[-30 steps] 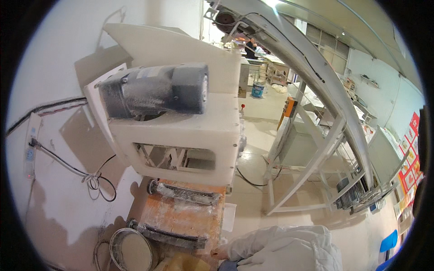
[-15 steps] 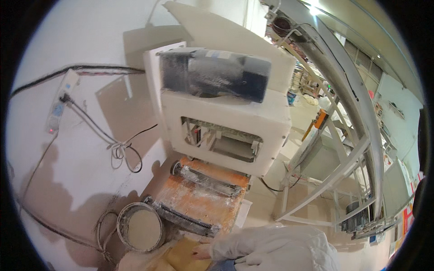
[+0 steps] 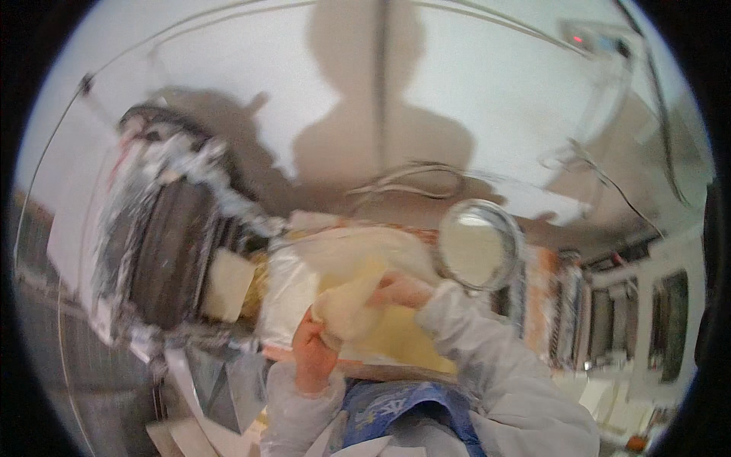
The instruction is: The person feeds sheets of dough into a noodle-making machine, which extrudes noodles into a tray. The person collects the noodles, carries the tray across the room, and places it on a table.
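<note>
Gripping a pale, soft, floury dough lump (image 3: 346,308), left hand (image 3: 311,352) and right hand (image 3: 402,291) fingers clenched around it

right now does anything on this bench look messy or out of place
Yes: the dark machine on the left is caked in white powder, smeared along its top edge. Both hands, left hand and right hand, grip a pale dough lump over a clear plastic sheet. Motion blur hides finer detail.

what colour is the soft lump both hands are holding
Pale cream-yellow, like dough; the soft lump shows best in the head view.
</note>
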